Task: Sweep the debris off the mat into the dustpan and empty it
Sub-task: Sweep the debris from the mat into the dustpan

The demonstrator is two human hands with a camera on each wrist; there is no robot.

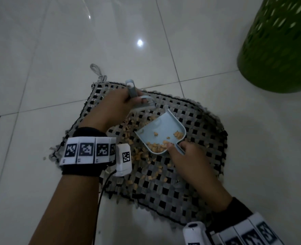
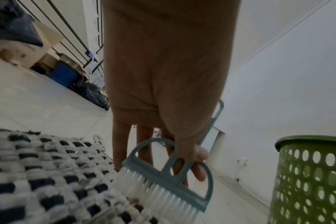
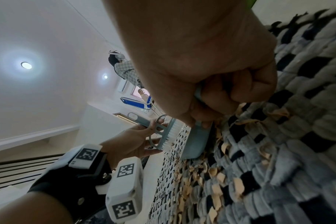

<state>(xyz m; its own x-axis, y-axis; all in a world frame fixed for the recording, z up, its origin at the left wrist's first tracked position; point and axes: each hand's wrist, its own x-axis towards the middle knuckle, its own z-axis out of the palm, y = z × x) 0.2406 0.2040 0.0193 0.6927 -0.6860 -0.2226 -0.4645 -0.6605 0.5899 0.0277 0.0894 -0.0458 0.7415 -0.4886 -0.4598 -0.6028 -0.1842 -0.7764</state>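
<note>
A grey and black woven mat (image 1: 190, 175) lies on the tiled floor, strewn with small tan scraps of debris (image 1: 142, 156). My right hand (image 1: 186, 154) grips the short handle of a pale blue dustpan (image 1: 161, 133), whose open edge rests on the mat; several scraps lie inside it. My left hand (image 1: 114, 106) holds a grey-blue hand brush (image 2: 169, 178) by its handle, white bristles just above the mat's far part. In the right wrist view the brush (image 3: 163, 133) sits beyond the dustpan (image 3: 197, 141).
A green perforated bin (image 1: 277, 45) stands on the floor at the far right, beyond the mat. White floor tiles (image 1: 58, 50) surround the mat. Boxes and a black bag (image 2: 92, 92) lie by a railing in the left wrist view.
</note>
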